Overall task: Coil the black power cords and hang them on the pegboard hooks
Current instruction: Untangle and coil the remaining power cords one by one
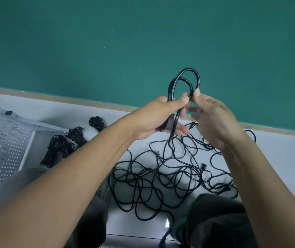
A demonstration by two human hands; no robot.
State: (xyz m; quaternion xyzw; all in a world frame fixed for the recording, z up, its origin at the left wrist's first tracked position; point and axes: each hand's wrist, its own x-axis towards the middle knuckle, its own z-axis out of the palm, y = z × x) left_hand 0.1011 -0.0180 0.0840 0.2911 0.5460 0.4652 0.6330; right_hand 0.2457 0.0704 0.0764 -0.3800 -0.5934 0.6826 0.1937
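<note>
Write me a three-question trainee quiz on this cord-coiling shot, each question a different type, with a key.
1. True or false: the left hand holds the loops of the black cord that is being coiled.
2. Multiple choice: the finished coiled bundles lie
A) on the pegboard hooks
B) on the floor beside the pegboard
C) in the person's lap
3. Fill in: the right hand pinches the cord near the ____ of the left hand.

Key
1. True; its grip closes round the loops, and the cord's tail drops to the tangle of loose cords on the floor.
2. B
3. Thumb
</note>
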